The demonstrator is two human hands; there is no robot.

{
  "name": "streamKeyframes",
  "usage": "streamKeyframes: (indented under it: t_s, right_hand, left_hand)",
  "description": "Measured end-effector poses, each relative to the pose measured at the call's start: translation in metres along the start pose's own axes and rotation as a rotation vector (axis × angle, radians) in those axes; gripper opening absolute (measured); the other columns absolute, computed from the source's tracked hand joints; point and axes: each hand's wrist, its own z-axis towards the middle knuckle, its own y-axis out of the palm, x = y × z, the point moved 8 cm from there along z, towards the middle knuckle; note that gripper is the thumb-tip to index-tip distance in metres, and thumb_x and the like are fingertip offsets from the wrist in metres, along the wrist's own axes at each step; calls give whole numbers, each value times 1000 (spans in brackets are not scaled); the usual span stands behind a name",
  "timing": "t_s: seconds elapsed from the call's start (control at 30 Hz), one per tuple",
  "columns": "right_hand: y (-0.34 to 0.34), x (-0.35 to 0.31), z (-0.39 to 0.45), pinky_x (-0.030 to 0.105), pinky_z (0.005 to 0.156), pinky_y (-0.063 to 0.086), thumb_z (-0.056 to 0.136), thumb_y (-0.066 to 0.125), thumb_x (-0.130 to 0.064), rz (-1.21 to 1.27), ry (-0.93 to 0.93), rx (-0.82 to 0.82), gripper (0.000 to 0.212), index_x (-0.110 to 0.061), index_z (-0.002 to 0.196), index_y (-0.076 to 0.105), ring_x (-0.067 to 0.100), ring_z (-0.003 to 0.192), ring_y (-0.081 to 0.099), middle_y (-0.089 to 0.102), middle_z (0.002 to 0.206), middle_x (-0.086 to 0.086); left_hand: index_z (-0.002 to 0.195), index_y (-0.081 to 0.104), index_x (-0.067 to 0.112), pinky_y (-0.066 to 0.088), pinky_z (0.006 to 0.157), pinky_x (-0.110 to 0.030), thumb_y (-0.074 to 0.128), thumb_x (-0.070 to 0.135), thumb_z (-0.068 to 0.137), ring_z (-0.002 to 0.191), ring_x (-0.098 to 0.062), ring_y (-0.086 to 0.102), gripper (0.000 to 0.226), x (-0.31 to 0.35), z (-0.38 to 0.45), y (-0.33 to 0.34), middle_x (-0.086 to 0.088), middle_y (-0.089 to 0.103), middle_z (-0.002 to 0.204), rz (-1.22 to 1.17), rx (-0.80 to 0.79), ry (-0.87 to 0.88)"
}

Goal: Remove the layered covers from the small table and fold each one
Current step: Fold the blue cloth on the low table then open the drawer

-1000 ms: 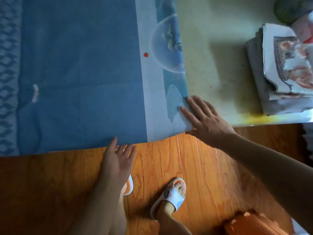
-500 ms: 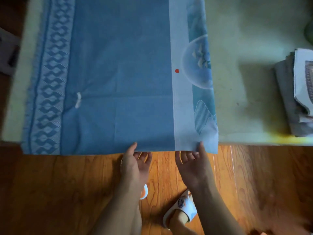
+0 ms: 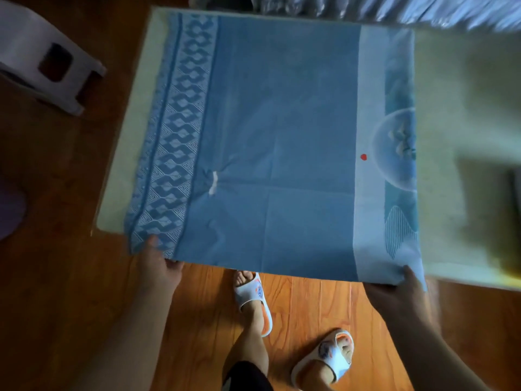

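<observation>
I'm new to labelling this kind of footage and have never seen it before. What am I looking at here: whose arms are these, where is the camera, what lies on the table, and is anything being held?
There is no machine here. A person wears a camera on the head, so the one view looks down past their own arms and slippered feet. A blue cloth, patterned along one side, lies spread on a pale table. The left hand grips its near corner on the patterned side; the right hand grips the other near corner. Both corners hang just over the table's edge. A pale stool stands on the wooden floor.
</observation>
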Motion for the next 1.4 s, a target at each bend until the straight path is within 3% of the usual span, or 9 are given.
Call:
streamKeyframes:
  t_s: [0.2,0.4,0.47,0.57,0.63,0.8,0.97,1.27,1.4]
  right_hand:
    - [7,-39,-49,43,62,61,92,56,-9,-107,-94,403,23,-21,111,53,26,89,66,65,99,7]
    - [76,-130,-75,42,73,60,86,63,-10,-158,-248,485,9,-14,81,56,29,88,67,64,95,14]
    - [124,-167,-43,37,63,61,74,74,-55,-274,-205,288,48,-11,76,55,34,84,69,63,83,16]
    - [204,-243,-3,33,74,60,73,68,-37,-174,-257,136,59,7,112,56,29,89,71,56,90,12]
    - [274,-285,13,37,63,63,100,49,-35,49,-248,133,38,-15,132,52,22,61,71,60,95,9]
    - [410,-316,37,45,78,60,99,54,-46,-339,-322,-116,37,-11,110,49,25,79,67,56,95,11]
    - [327,-186,78,30,56,56,94,57,-16,-650,-180,63,12,-5,89,58,26,64,60,59,80,16]
    - [269,-160,104,42,86,57,97,64,-27,-176,-146,278,21,-7,95,57,27,78,67,65,92,16]
    - [286,-152,118,40,83,60,95,63,-16,-61,-28,191,26,-14,119,55,24,80,67,65,95,12]
  left_hand:
    - [115,56,15,57,55,-29,49,32,105,76,-22,63,21,28,-4,-5,-7,64,92,428,39,-33]
    - [103,61,5,59,71,-38,44,13,101,72,-22,62,18,125,-26,81,-8,59,79,257,-82,-36]
    - [88,53,3,63,67,-37,35,14,106,73,-23,62,27,155,-27,141,-11,56,80,160,-106,-78]
    - [77,41,6,56,96,-42,25,13,109,77,-26,62,36,200,-18,242,-11,50,78,27,-120,-71]
    - [78,43,5,50,105,-43,23,14,109,86,-26,65,38,230,-7,311,-11,51,81,5,-173,0]
    - [124,54,16,54,89,-36,44,39,106,99,-19,64,31,244,9,433,-4,62,104,216,-340,234]
    - [74,51,19,42,63,-32,57,18,95,60,-20,46,21,113,42,349,-7,51,74,571,-100,152]
    - [119,56,9,54,95,-39,59,26,102,88,-23,66,24,76,73,301,-13,64,98,182,-57,-66]
    - [114,58,12,53,73,-31,63,22,99,78,-18,60,19,75,83,317,-8,63,91,205,-64,-94]
